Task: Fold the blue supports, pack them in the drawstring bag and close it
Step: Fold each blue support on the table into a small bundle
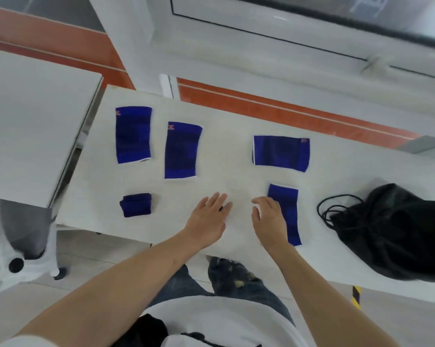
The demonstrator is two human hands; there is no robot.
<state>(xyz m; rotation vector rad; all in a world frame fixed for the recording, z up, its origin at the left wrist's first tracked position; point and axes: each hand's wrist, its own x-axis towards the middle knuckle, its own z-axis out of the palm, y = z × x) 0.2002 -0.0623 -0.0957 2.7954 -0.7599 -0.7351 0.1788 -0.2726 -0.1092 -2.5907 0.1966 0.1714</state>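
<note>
On the pale table (231,186) the black drawstring bag (397,231) slumps at the right edge with its cord (336,209) looped loose toward the middle; it looks limp and light, best taken by the cord or the mouth hem. Four flat blue supports lie open — the far-left (133,134) and next one (182,150) running away from the person, the right-hand one (281,153) lying crosswise, the near one (285,214) again lengthwise — soft stretchy knit to pinch at a short end and fold along the long axis. A small folded support (137,204) sits near left, while the left hand (209,219) hovers flat with fingers spread, holding nothing, and the right hand (269,217), loosely open, lies over the near support's left edge.
</note>
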